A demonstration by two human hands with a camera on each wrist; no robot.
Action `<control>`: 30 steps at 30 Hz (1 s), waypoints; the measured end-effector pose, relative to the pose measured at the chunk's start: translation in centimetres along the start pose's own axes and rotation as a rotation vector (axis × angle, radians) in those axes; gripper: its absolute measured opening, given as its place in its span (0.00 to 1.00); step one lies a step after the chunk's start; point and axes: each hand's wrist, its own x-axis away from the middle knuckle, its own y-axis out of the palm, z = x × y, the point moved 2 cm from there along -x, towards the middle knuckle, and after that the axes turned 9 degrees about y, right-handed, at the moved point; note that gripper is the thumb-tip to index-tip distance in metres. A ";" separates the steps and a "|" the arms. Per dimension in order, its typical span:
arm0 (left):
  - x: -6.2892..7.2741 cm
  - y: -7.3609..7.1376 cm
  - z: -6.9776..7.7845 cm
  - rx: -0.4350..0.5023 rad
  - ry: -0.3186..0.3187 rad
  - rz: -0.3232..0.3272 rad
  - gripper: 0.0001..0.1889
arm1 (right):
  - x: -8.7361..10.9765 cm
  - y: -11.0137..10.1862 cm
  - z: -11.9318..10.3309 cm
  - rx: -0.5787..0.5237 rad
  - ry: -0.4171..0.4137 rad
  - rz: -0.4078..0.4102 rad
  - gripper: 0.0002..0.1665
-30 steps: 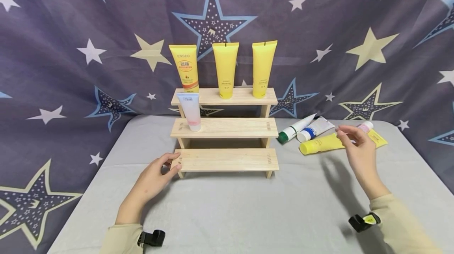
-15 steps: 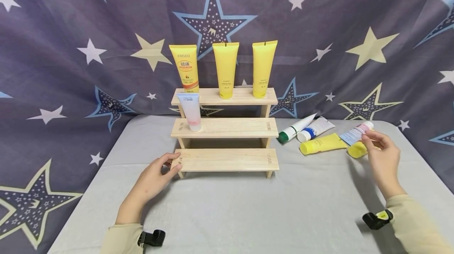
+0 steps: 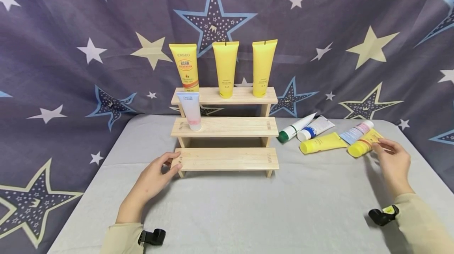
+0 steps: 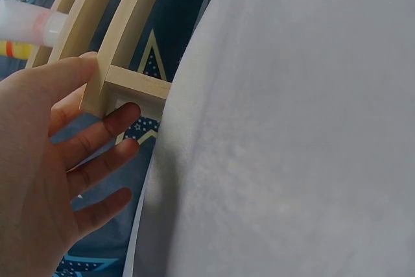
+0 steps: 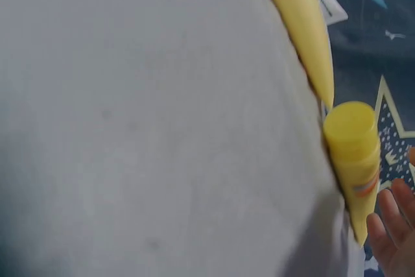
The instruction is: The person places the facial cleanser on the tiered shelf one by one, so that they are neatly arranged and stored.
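Right of the wooden rack (image 3: 225, 127), a yellow tube (image 3: 364, 144) lay on the desk (image 3: 283, 210), the right hand (image 3: 394, 164) close beside it with loose, unclosed fingers; whether they touched it could not be told. At the rack's left end, the left hand (image 3: 155, 179) pinched the lowest step (image 3: 227, 159).

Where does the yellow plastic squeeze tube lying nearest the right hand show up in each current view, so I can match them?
Head: right side, slightly below mid-height; the yellow plastic squeeze tube lies with its cap toward the lower left, beside the right hand.
Left wrist: not in it.
Right wrist: tube near the right edge, mostly below mid-height, cap uppermost.
Shared landmark: dark star-printed cloth backdrop, in all three.
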 end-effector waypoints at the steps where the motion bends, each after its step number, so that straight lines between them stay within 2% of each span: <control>1: 0.0 0.0 0.0 0.000 0.001 0.001 0.25 | -0.2 -0.1 0.1 0.010 0.006 -0.001 0.12; 13: 0.0 0.0 0.1 -0.001 -0.004 -0.006 0.26 | -1.5 -0.1 1.8 0.088 0.035 -0.014 0.06; 15: 0.0 0.0 0.1 -0.004 -0.006 -0.008 0.26 | -1.7 0.1 1.8 0.095 0.053 -0.007 0.10; 21: 0.0 0.0 0.1 -0.007 -0.007 -0.005 0.26 | -2.1 0.8 1.3 0.195 0.085 -0.012 0.37; 27: 0.1 0.0 0.2 -0.011 -0.011 -0.010 0.26 | -2.4 1.5 0.9 0.277 0.133 0.013 0.44; 30: 0.0 0.0 0.2 -0.013 -0.014 -0.013 0.26 | -2.5 1.9 0.6 0.298 0.148 -0.008 0.49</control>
